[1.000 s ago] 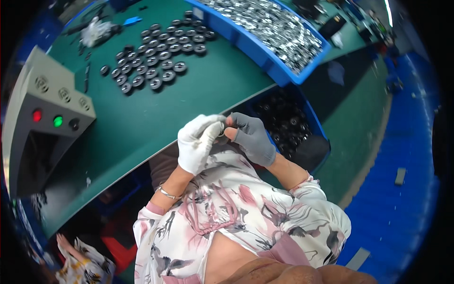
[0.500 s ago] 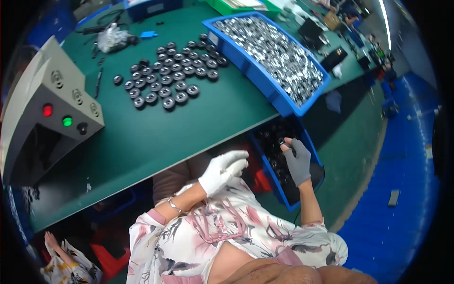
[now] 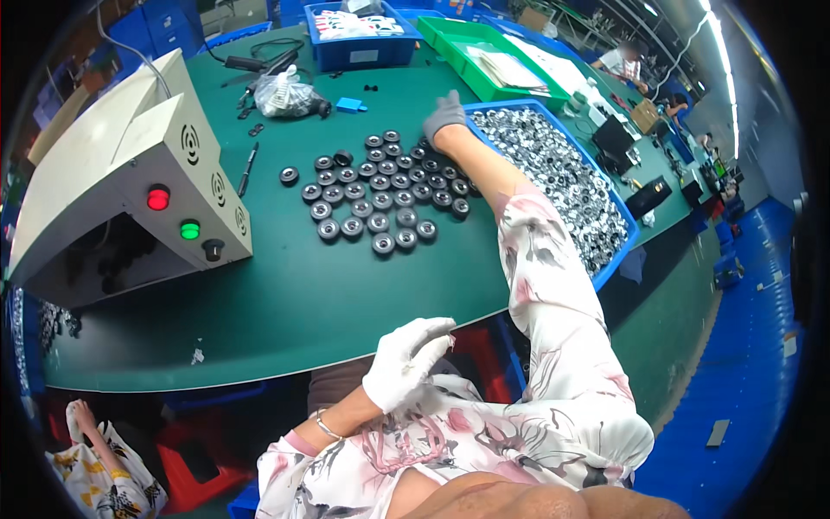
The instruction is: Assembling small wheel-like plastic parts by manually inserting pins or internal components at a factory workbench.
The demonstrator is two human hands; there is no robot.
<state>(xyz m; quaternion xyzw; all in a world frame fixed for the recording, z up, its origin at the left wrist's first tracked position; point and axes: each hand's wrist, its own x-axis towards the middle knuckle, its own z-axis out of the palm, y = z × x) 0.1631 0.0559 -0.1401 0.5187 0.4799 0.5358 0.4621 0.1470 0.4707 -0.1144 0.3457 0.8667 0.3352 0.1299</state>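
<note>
My left hand (image 3: 406,362), in a white glove, hovers in front of the table's near edge. Its fingers are loosely curled, the thumb stands apart, and nothing is held. Across the tabletop stretches my right arm. My right hand (image 3: 445,119), in a grey glove, is at the far end of a group of small black wheels (image 3: 379,182), close to the corner of a blue tray (image 3: 629,246). Its fingers are mostly turned away, so a grip on anything cannot be made out. Shiny metal parts (image 3: 553,173) fill the tray, partly covered by my sleeve.
At left stands a beige machine (image 3: 156,112) with red and green lights. A pen (image 3: 248,169), a clear plastic bag (image 3: 285,91) and a blue bin (image 3: 367,54) lie beyond. A green tray (image 3: 480,73) holds papers. Another person's arm (image 3: 99,441) shows at lower left.
My right hand has left the lower bin of black parts beside the table and reached far forward over the tabletop. The view has shifted; my left hand is nearly unchanged.
</note>
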